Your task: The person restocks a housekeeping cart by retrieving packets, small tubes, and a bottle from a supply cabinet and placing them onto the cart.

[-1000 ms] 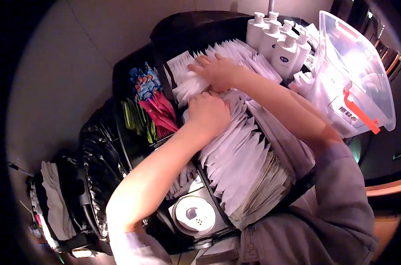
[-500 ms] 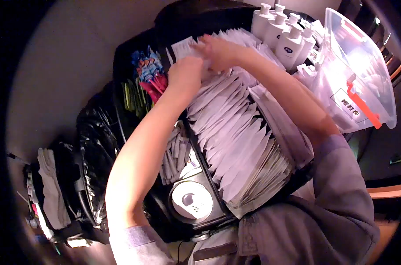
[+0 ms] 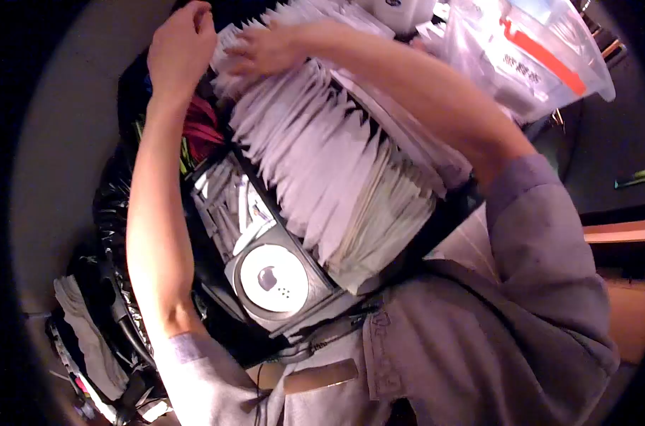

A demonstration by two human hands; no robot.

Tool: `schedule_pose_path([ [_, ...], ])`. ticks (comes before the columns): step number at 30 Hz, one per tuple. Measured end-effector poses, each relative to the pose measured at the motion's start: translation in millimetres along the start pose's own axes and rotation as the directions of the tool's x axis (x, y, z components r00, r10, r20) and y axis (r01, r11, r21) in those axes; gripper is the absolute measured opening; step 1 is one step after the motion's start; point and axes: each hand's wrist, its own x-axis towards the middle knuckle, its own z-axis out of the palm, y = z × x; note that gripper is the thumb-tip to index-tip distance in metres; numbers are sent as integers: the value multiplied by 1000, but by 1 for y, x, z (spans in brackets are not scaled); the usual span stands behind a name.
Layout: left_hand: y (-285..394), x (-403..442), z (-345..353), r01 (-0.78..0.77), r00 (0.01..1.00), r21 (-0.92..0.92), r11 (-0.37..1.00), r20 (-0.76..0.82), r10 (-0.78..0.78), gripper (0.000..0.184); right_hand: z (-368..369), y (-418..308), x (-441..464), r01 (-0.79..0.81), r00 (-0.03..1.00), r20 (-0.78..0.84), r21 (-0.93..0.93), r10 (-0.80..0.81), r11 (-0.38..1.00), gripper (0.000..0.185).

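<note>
Blurred Chinese chars [image 3: 522, 69], illeg., on wht label [image 3: 538, 91] of clear bin [image 3: 574, 44]

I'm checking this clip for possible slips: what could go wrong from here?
1. The right grip, open at the tightly packed white packets, might bend or drag neighbouring ones.
2. The left arm passes right beside the red packets and could brush some out of place.
3. The left grip is near the view's top edge, so a slip there might be missed; whether it holds anything is unclear.
</note>
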Motion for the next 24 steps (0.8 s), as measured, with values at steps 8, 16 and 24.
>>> schedule_pose_path([
  [8,96,-20,-49,-10,1000,-372,928,-7,8,23,-136,-52,-150,-11,995,-74,616,71,788,61],
  [16,132,-74,-68,-87,935,-659,747,206,290,28,-88,-148,-181,-187,965,-74,478,251,858,59],
  [24,156,-169,-98,-294,667,-328,898,602,439,75,-78,-114,-196,-86,959,-161,623,235,777,45],
])
